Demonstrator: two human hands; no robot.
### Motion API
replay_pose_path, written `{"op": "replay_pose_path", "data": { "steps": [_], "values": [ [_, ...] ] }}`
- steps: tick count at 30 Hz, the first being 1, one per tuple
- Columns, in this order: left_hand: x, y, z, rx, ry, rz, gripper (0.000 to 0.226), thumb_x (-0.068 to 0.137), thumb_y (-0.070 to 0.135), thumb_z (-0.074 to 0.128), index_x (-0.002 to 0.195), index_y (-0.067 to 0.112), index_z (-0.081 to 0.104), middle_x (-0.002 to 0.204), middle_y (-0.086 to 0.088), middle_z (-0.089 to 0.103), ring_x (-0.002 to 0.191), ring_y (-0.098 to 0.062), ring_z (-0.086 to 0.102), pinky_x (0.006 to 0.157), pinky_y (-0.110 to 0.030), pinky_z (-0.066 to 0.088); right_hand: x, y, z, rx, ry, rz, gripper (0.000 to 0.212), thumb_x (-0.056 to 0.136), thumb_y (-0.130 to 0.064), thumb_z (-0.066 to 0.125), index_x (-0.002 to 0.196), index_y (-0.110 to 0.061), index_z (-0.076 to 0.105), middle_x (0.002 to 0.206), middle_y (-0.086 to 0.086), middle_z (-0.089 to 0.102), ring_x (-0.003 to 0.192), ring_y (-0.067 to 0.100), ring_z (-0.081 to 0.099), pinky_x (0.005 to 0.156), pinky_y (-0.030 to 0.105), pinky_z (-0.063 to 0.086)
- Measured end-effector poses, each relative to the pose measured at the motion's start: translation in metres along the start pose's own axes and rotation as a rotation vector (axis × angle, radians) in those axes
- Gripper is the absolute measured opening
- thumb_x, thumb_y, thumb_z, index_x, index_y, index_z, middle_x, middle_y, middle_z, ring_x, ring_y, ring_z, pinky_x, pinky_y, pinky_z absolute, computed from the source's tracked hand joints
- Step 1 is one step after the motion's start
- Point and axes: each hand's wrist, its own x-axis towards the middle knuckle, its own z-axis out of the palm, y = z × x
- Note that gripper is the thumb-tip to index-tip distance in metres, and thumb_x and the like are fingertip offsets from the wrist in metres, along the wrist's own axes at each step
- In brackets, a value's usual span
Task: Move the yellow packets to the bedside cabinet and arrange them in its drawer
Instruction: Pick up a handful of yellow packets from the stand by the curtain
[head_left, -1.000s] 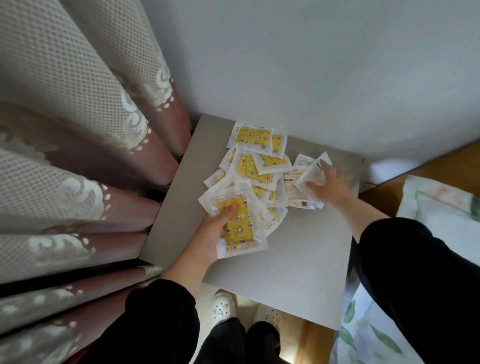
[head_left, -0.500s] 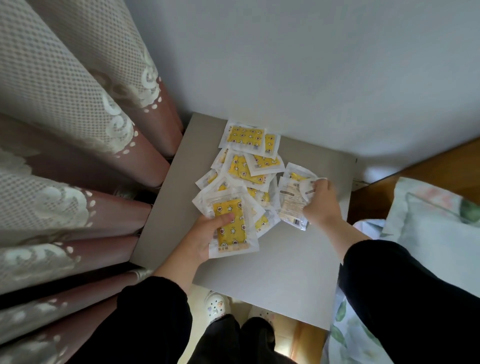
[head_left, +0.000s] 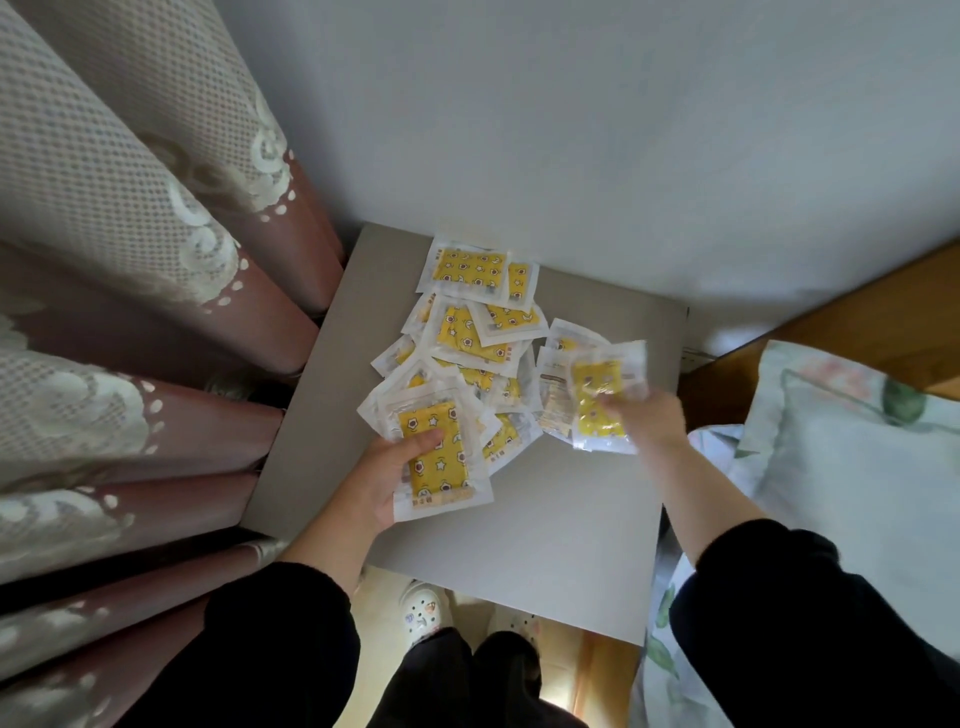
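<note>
Yellow packets (head_left: 470, 338) lie in a loose, overlapping heap on the grey top of the bedside cabinet (head_left: 545, 519). The heap runs from the back edge, where two packets sit side by side close to the wall (head_left: 571, 130), down to about the middle of the top. Each packet is a clear-edged pouch with a yellow panel printed with small stars.

The left hand (head_left: 379, 478) grips the front packet (head_left: 441, 467) at the heap's front left. Its thumb lies across the yellow face and its fingers are tucked underneath. This packet rests on a few others, and it is not clear whether the hand holds those as well.

The right hand (head_left: 649, 421) is at the heap's right side, near the cabinet's right edge. Its curled fingers pinch a blurred packet (head_left: 597, 400) by the lower right part. That packet is raised and tilted over a pale one lying printed back up.

Both arms wear black sleeves (head_left: 810, 613). A pink-brown curtain (head_left: 130, 260) with cream lace hangs in folds beside the cabinet's left edge. To the right are a wooden headboard (head_left: 857, 306) and a flower-print pillow (head_left: 841, 467). White clogs (head_left: 423, 610) show below the front edge.
</note>
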Motion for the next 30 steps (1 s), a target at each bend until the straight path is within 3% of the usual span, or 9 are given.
{"op": "replay_pose_path", "data": {
  "steps": [5,9,14,18,20,22,25,27,30],
  "values": [
    [-0.004,0.001,0.001,0.004,0.010,0.003,0.016,0.090,0.003,0.058,0.097,0.016,0.063,0.070,-0.003,0.073,0.059,-0.017,0.071,0.046,-0.035,0.057,-0.005,0.000,0.033,-0.064,0.005,-0.027,0.033,0.078,-0.016,0.073,0.107,-0.005,0.063,0.095,0.008,0.063,0.078,0.021,0.057,0.060,0.024,0.041],
    [-0.007,0.001,0.000,0.006,0.016,0.021,0.017,0.089,0.002,0.059,0.097,0.016,0.063,0.070,-0.003,0.074,0.059,-0.017,0.071,0.046,-0.034,0.056,-0.004,-0.004,0.044,0.019,0.027,0.057,0.053,0.069,-0.017,0.078,0.114,-0.007,0.052,0.105,0.007,0.062,0.085,0.023,0.062,0.064,0.030,0.049],
    [-0.008,0.001,-0.001,0.000,0.023,0.030,0.017,0.089,0.003,0.059,0.097,0.017,0.063,0.071,-0.002,0.074,0.060,-0.017,0.071,0.048,-0.035,0.058,0.003,-0.014,0.051,-0.118,-0.016,0.088,0.078,0.053,-0.042,0.085,0.119,-0.015,0.051,0.108,0.002,0.063,0.097,0.022,0.062,0.082,0.038,0.054],
    [-0.010,0.000,-0.001,-0.011,0.015,0.023,0.017,0.088,0.002,0.059,0.096,0.017,0.063,0.071,-0.003,0.074,0.060,-0.018,0.071,0.049,-0.037,0.058,0.004,-0.030,0.047,-0.244,0.074,0.110,0.099,0.062,-0.042,0.086,0.137,-0.008,0.030,0.135,0.011,0.042,0.127,0.028,0.041,0.099,0.039,0.039],
    [-0.011,0.000,-0.002,-0.020,0.008,0.019,0.017,0.089,0.001,0.059,0.096,0.016,0.063,0.072,-0.004,0.074,0.061,-0.019,0.071,0.049,-0.038,0.058,0.005,-0.038,0.045,-0.152,0.028,0.129,0.093,0.062,-0.033,0.088,0.134,-0.007,0.034,0.131,0.011,0.048,0.118,0.027,0.050,0.088,0.038,0.046],
    [-0.011,0.000,-0.002,-0.025,0.008,0.021,0.017,0.089,0.002,0.059,0.096,0.017,0.063,0.072,-0.004,0.074,0.061,-0.019,0.071,0.050,-0.038,0.058,0.004,-0.043,0.045,0.041,-0.033,0.171,0.074,0.064,-0.020,0.087,0.125,-0.005,0.046,0.117,0.010,0.060,0.094,0.024,0.062,0.069,0.034,0.053],
    [-0.011,-0.001,-0.002,-0.038,0.002,0.024,0.017,0.089,0.002,0.058,0.096,0.017,0.063,0.071,-0.003,0.074,0.061,-0.018,0.071,0.048,-0.036,0.058,0.001,-0.044,0.041,0.177,-0.095,0.218,0.044,0.076,-0.010,0.078,0.114,0.000,0.058,0.106,0.009,0.065,0.097,0.026,0.065,0.077,0.031,0.052],
    [-0.012,0.000,-0.002,-0.046,-0.004,0.022,0.017,0.090,0.002,0.057,0.095,0.017,0.063,0.071,-0.003,0.074,0.060,-0.019,0.071,0.047,-0.036,0.057,-0.005,-0.047,0.039,0.237,-0.184,0.199,0.043,0.078,-0.007,0.075,0.117,0.000,0.057,0.105,0.008,0.062,0.105,0.027,0.062,0.081,0.033,0.048],
    [-0.012,0.001,-0.005,-0.037,-0.007,0.025,0.018,0.090,0.001,0.057,0.096,0.017,0.063,0.071,-0.003,0.074,0.060,-0.018,0.071,0.047,-0.036,0.057,-0.006,-0.046,0.043,0.189,-0.242,0.160,0.044,0.075,-0.006,0.078,0.115,-0.005,0.057,0.097,0.004,0.057,0.095,0.023,0.058,0.076,0.033,0.044]
  ]
}}
